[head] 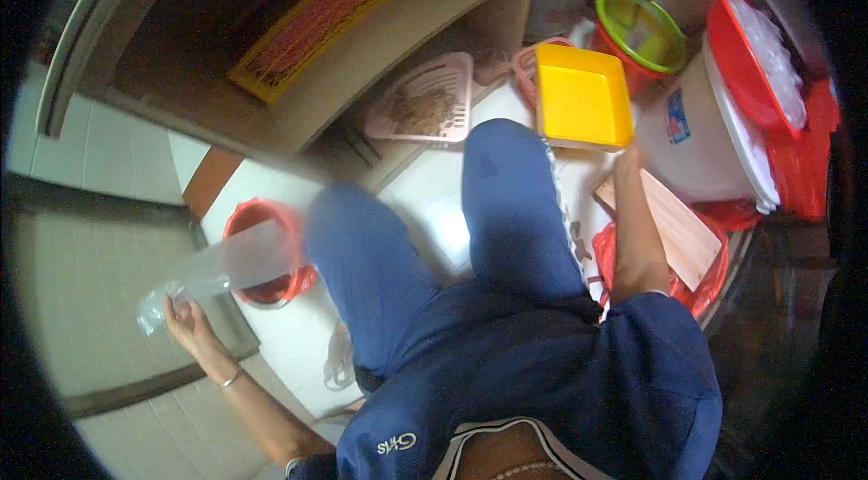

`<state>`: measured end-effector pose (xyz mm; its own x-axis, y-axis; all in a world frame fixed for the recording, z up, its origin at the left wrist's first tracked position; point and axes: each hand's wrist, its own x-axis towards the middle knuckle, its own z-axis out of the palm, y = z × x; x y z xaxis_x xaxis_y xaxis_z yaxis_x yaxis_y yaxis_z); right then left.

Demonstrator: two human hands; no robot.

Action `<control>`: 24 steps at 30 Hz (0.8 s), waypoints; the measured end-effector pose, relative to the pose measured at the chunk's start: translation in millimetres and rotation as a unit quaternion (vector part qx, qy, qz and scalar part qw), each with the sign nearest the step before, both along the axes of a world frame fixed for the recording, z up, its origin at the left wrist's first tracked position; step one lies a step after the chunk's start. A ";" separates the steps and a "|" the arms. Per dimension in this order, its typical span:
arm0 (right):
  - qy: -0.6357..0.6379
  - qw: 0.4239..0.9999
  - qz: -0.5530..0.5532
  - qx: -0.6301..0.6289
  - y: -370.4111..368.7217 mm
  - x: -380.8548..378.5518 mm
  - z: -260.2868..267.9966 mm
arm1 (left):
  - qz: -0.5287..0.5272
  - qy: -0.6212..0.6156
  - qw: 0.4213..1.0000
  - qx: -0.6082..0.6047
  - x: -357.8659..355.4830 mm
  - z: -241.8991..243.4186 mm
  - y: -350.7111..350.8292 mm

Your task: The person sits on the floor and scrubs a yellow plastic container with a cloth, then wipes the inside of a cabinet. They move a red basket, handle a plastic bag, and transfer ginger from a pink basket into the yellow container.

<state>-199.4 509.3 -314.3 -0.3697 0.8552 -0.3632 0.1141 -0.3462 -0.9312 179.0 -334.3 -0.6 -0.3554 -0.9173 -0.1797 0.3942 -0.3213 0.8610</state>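
My left hand (190, 324), at the left with a bangle on its wrist, grips the crumpled end of a clear plastic bag or sleeve (234, 263). The far end of that plastic reaches over a bin lined with a red bag (305, 276). On the other side, my right hand (632, 153) holds the near right corner of a yellow rectangular plastic tray (576, 97); its fingers are mostly hidden. Below that forearm, a wooden board (678, 226) lies on a red plastic bag (719, 270).
A pink basket (461, 97) with brownish contents stands by the open cabinet shelf (407, 26). On the shelf is a yellow-rimmed basket (339, 19). A green basin (668, 26), a large white tub (685, 134) and a red basin (746, 66) crowd the right.
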 end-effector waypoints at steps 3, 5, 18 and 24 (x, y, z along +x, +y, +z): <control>-0.007 0.983 0.059 0.172 -35.1 7.2 66.2 | 0.039 -0.186 0.890 -0.414 3.5 -10.2 43.8; 0.158 0.963 0.206 0.077 -101.6 7.3 141.7 | 0.036 -0.034 0.995 -0.088 -12.6 14.0 37.8; 0.476 0.349 0.705 0.393 -610.5 195.7 345.1 | 0.084 0.038 0.956 -0.279 -84.8 54.2 120.0; 0.405 0.511 0.744 0.147 -683.0 189.5 312.7 | -0.007 0.056 0.933 -0.355 -74.4 51.6 108.3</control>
<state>-9.9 -173.7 -1.7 -0.6170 -0.6178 0.4874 -0.4166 -0.2690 -0.8684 104.6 -226.0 51.0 -0.3489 -0.7861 0.5103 0.4951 0.3077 0.8125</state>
